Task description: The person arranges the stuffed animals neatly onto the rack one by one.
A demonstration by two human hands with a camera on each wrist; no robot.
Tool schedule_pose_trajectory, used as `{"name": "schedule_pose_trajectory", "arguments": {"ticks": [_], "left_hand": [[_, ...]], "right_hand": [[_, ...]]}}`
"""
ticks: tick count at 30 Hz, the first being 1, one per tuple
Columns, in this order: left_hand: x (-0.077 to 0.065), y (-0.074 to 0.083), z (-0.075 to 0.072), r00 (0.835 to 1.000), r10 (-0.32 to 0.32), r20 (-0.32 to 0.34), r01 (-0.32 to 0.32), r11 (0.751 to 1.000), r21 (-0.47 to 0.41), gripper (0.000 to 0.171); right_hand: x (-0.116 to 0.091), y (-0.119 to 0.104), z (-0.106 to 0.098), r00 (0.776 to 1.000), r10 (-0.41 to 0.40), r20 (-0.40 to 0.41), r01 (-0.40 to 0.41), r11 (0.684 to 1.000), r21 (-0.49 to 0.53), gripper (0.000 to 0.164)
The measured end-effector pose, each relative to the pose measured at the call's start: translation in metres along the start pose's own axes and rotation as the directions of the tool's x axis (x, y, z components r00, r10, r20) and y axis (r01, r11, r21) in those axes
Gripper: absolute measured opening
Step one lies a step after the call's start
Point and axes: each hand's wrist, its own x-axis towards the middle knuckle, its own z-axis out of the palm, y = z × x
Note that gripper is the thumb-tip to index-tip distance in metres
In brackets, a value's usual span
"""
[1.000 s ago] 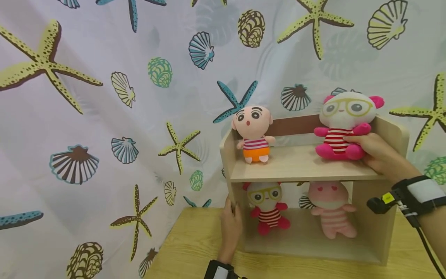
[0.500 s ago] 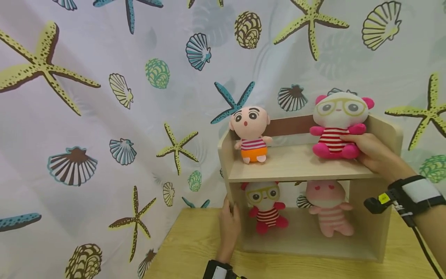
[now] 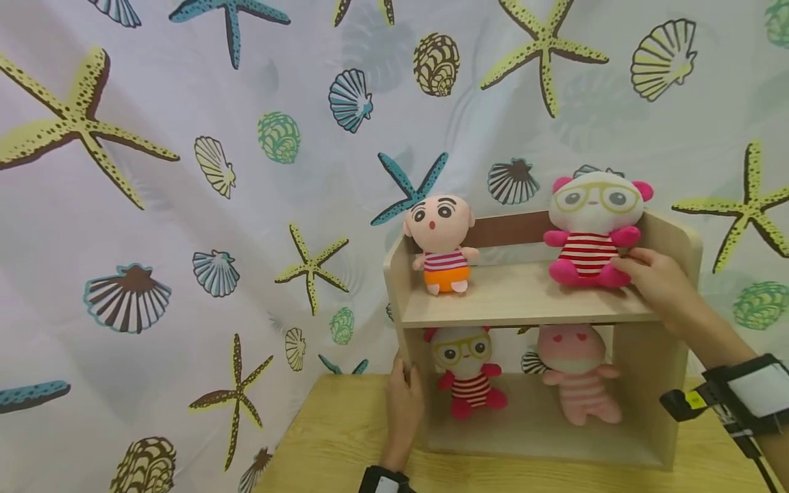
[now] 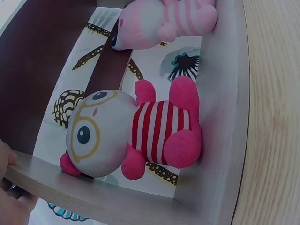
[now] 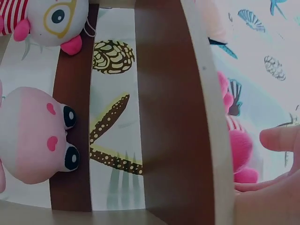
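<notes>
In the head view my left hand (image 3: pixel 403 404) grips the left side panel of a small two-tier wooden shelf (image 3: pixel 530 291), thumb and fingers on either side of its edge. My right hand (image 3: pixel 656 281) is beside a plush panda (image 3: pixel 588 257) with yellow glasses and a red-striped top, seated on the upper tier's right. In the right wrist view the thumb stands off from the panda; whether the other fingers touch it I cannot tell. A plush boy (image 3: pixel 445 253) in orange shorts sits on the upper left.
Below, a second plush panda (image 3: pixel 470 373) leans at the left and a pink striped plush (image 3: pixel 579 376) at the right. The shelf stands on a wood-grain table (image 3: pixel 333 424). A curtain (image 3: pixel 185 205) printed with starfish and shells hangs behind.
My right hand's thumb has slid off the panda's striped belly toward its foot, and the hold has loosened. The panda sits in about the same spot. My left hand stays on the panel.
</notes>
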Motion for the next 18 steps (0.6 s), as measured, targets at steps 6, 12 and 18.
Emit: {"name": "schedule_pose_trajectory", "arguments": {"ticks": [6, 12, 18], "left_hand": [[0.003, 0.000, -0.003, 1.000, 0.020, 0.006, -0.020, 1.000, 0.006, 0.028], [0.003, 0.000, -0.004, 1.000, 0.019, -0.001, -0.019, 1.000, -0.011, 0.025], [0.001, 0.001, -0.003, 0.999, 0.032, 0.019, -0.031, 0.999, -0.029, 0.030]], "right_hand": [[-0.018, -0.002, -0.001, 1.000, 0.005, 0.004, -0.006, 0.998, 0.061, 0.075], [-0.037, 0.002, -0.001, 0.997, -0.069, -0.043, 0.072, 0.996, 0.057, 0.069], [-0.058, 0.013, 0.002, 0.978, -0.160, -0.138, 0.160, 0.987, -0.012, 0.062]]}}
